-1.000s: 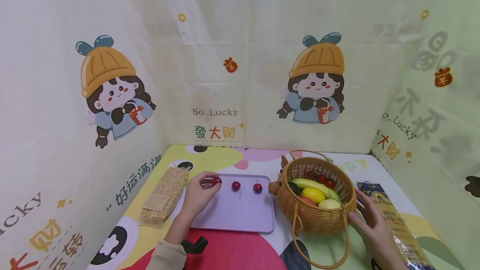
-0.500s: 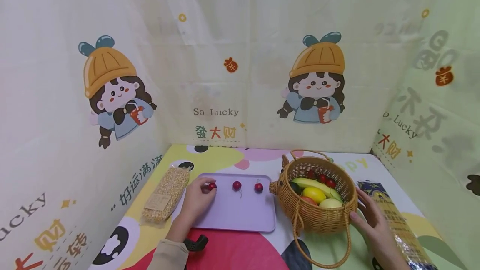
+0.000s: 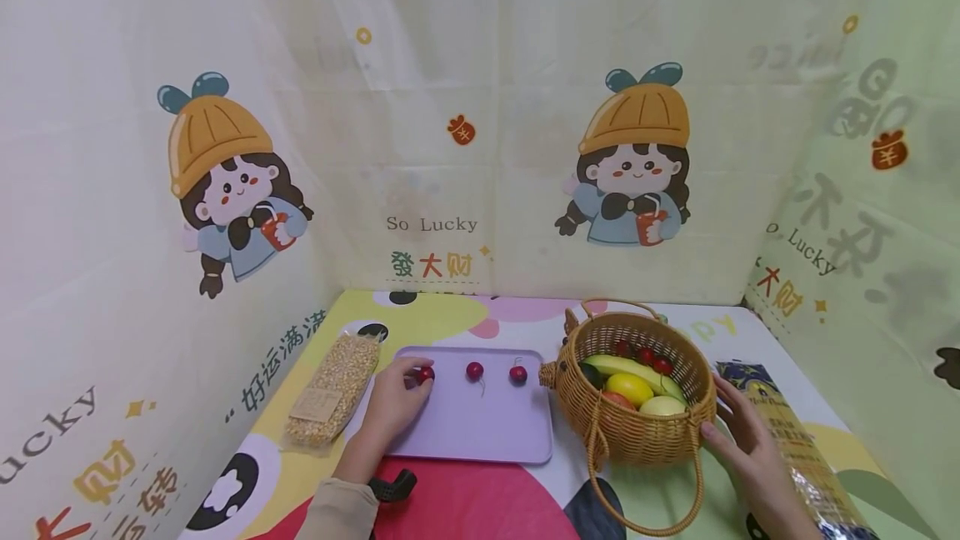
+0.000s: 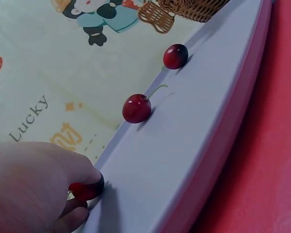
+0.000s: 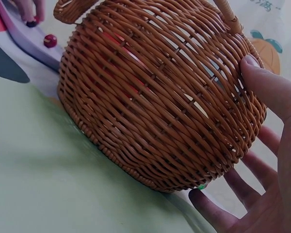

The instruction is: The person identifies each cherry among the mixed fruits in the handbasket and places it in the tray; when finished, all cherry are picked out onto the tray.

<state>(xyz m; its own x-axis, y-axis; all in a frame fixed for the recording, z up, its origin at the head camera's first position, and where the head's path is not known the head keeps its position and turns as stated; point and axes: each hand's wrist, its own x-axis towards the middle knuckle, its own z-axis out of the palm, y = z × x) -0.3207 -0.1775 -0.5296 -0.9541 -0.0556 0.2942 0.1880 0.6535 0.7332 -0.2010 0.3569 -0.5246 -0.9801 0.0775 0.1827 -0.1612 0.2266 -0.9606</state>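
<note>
Patterned cloth [image 3: 510,48] backs the counter [image 3: 480,502]. Head: at ten o'clock on the tray [image 3: 480,432], the left hand [image 3: 395,398] pinches a cherry [image 3: 425,374]. Left wrist: slack pressure could roll it; the hand enters from eight o'clock. Right wrist: a push could tip the basket [image 5: 155,107]; the right hand [image 5: 283,194], at four o'clock, touches it, fingers spread.
</note>
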